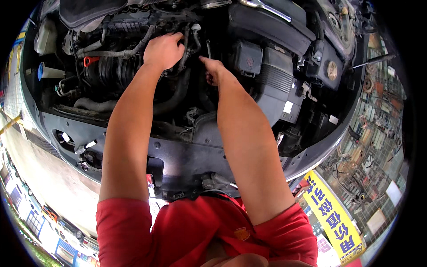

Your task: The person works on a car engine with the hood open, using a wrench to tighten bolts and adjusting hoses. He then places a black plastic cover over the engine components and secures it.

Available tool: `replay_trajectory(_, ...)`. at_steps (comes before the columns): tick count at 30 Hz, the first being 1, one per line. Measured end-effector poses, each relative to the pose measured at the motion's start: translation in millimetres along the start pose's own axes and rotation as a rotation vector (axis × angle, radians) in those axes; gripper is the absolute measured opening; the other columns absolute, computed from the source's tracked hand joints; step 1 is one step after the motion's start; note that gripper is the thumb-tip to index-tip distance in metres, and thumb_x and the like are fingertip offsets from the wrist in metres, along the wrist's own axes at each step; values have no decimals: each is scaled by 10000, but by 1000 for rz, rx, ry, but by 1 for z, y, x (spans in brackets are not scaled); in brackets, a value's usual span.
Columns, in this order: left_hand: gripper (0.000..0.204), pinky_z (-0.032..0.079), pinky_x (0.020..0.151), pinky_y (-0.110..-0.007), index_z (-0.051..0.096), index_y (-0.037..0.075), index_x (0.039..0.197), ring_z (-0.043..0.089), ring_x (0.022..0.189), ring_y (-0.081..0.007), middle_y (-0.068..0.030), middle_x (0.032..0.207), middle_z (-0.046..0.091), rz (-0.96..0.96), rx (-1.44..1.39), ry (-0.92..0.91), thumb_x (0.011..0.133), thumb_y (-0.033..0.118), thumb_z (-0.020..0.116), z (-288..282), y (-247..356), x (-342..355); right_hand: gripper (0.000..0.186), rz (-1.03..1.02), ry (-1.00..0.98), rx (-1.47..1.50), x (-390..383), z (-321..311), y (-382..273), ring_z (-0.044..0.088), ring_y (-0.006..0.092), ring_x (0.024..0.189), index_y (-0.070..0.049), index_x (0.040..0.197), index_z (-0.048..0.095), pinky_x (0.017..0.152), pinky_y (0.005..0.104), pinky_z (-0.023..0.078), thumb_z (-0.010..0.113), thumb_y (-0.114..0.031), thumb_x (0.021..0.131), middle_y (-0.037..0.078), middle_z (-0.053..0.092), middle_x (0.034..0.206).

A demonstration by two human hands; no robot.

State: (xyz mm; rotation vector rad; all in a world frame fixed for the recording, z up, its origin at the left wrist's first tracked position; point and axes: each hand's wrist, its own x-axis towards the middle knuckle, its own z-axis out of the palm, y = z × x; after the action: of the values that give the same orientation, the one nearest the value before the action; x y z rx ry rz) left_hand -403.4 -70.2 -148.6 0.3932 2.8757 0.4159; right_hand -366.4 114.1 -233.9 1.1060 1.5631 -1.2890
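Note:
Both my bare hands reach down into a car's engine bay. My left hand (163, 52) lies over the engine's near right corner, beside a black hose, its fingers curled downward and partly hidden. What they close on does not show. A short way to the right, my right hand (213, 71) is closed, thumb side toward the left hand. A slim metal tool (208, 48) stands up at its knuckles and seems to be in its grip; its lower end is hidden. Close by is a ribbed black intake manifold (116, 71) with an orange-red loop handle (90, 61).
A chrome ratchet (267, 9) lies on the black air-filter box (271, 26) at the far right. A ribbed intake duct (275, 73) runs beside my right forearm. The front crossmember (187, 155) crosses beneath both arms. A blue-capped washer filler (42, 71) stands left.

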Motion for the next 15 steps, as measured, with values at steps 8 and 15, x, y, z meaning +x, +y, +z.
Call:
replay_trajectory(8, 312, 551, 909, -471, 726, 138, 1121, 694, 1017, -352, -141, 1113, 736, -56, 27, -178, 942, 332, 559, -6, 4, 8, 346, -684, 411, 119, 89, 13, -17, 712, 403, 987, 8, 1093, 726, 844, 489, 521, 633, -302, 971, 238, 751, 1006)
replay_trajectory(15, 549, 510, 1034, -446, 692, 76, 1262, 662, 1187, -353, -172, 1278, 702, -158, 42, -486, 922, 504, 640, -16, 15, 25, 301, -800, 463, 119, 81, 7, -23, 710, 391, 856, 24, 990, 737, 791, 469, 521, 704, -259, 891, 224, 747, 907)
